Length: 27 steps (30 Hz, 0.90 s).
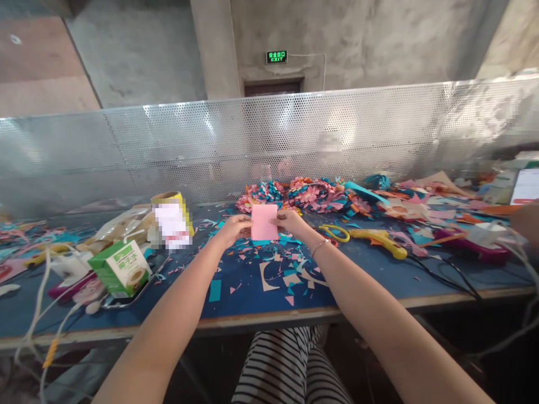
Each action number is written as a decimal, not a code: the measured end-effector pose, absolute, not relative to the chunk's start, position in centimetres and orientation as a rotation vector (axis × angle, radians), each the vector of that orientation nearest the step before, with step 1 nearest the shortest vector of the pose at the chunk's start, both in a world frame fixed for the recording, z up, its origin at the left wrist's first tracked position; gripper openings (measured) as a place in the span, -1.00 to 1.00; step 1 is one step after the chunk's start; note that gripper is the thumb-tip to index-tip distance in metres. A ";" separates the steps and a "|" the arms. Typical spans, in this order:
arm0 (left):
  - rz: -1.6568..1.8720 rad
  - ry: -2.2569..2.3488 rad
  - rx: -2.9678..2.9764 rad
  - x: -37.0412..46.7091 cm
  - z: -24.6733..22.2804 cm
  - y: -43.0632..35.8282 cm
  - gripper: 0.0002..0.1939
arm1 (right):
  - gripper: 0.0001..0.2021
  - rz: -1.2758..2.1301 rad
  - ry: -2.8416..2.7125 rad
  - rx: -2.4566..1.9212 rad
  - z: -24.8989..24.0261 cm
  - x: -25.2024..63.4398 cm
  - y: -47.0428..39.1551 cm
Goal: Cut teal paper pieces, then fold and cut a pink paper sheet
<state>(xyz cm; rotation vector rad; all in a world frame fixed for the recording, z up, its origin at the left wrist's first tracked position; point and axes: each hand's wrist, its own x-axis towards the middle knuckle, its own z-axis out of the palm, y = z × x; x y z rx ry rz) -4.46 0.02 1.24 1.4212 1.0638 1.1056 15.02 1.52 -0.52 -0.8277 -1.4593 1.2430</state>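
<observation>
A pink rectangle of paper point(264, 223) is held up between my two hands, above the blue table. My left hand point(238, 229) pinches its left edge, and my right hand point(292, 223) grips the right edge. Whether it is one sheet or a folded stack I cannot tell. Under and around the hands lie paper scraps point(290, 279) in pink, blue and cream. Just right of my right hand are scissors with yellow handles point(337, 232) and a yellow glue gun point(381, 240).
Piles of cut paper flowers point(311, 193) lie behind my hands, before a perforated metal screen point(177, 143). To the left stand a green and white box point(122, 268) and a phone point(172, 224) against a yellow roll. Cables point(455, 275) cross both sides. The table edge point(269, 320) is near my lap.
</observation>
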 end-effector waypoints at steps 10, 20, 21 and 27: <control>1.200 1.106 1.282 -4.4 1.3 0.1 -0.88 | -0.77 1.405 -1.467 -0.671 -0.6 14.9 1.3; 1.262 1.102 1.297 -4.0 1.5 -0.1 -0.86 | -0.81 1.427 -1.370 -0.753 -0.5 14.9 1.3; 1.253 1.110 1.343 -4.0 1.4 -0.2 -0.85 | -0.82 1.415 -1.357 -0.765 -0.6 14.9 1.4; 1.197 1.096 1.514 -3.6 1.0 -0.4 -0.74 | -0.87 1.392 -1.305 -0.755 -1.0 14.7 1.9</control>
